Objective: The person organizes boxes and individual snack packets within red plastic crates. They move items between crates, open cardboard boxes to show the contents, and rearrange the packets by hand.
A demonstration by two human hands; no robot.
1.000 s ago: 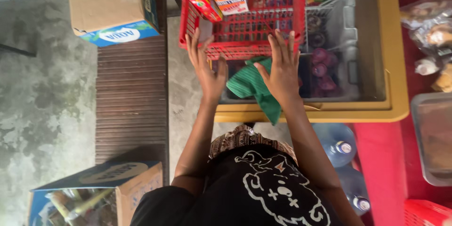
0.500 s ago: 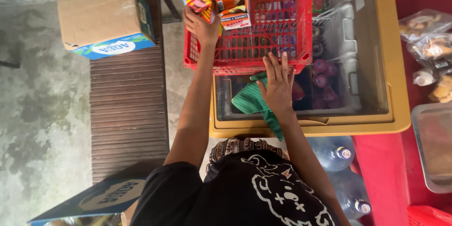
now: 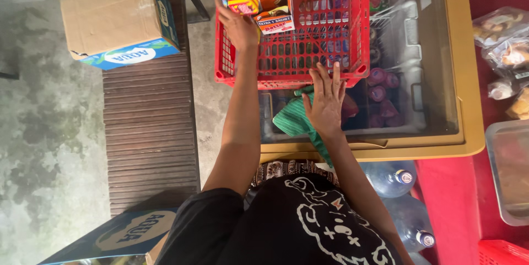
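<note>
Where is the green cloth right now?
In the head view the green cloth lies on the glass lid of the yellow freezer, just below the red basket, partly under the right hand.

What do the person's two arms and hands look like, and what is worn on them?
Both arms are bare from the short black sleeves down. The left hand and the right hand wear no gloves, and no ring, watch or bracelet shows. The black T-shirt with a white cartoon print covers the shoulders.

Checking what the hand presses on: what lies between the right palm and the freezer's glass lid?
In the head view, a green cloth lies under the right hand, on the freezer lid.
</note>
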